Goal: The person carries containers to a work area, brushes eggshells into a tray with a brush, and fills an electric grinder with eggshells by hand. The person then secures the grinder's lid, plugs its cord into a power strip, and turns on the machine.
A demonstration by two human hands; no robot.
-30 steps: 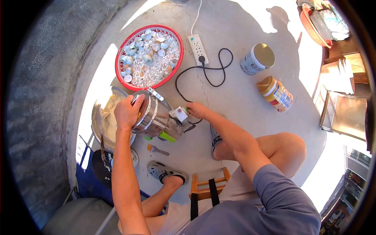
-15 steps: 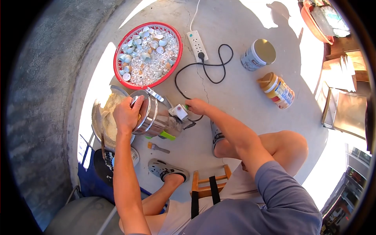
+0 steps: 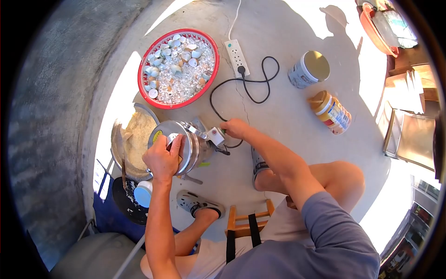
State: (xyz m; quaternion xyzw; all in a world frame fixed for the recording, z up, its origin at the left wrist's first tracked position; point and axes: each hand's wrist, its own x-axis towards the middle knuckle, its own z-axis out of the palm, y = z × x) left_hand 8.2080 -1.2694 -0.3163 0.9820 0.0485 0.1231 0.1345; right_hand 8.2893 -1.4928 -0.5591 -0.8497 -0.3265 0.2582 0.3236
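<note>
A steel grinder [image 3: 197, 151] with a round lid, metal clamps and a yellow label stands tilted in front of me. My left hand [image 3: 162, 157] is closed around the handle on its lid. At the small white control box [image 3: 215, 136] on the grinder's side, my right hand [image 3: 235, 128] has its fingers closed on a green switch or knob, mostly hidden. Left of the grinder lies a metal bowl [image 3: 114, 151] of pale beige powder with a scoop or stick in it. A brush [image 3: 191, 179] is partly covered by the grinder.
Eggshells and crushed bits fill a red-rimmed basket [image 3: 213, 76]. A black cable runs to a white power strip [image 3: 235, 55]. Two tubs, one open [image 3: 302, 74] and one with powder [image 3: 335, 116], stand right. A blue-lidded jar [image 3: 143, 195] is at lower left.
The grinder has swung more upright, its lid now facing up towards me. My left hand moved right and down with it, uncovering the blue-lidded jar and hiding part of the brush.
</note>
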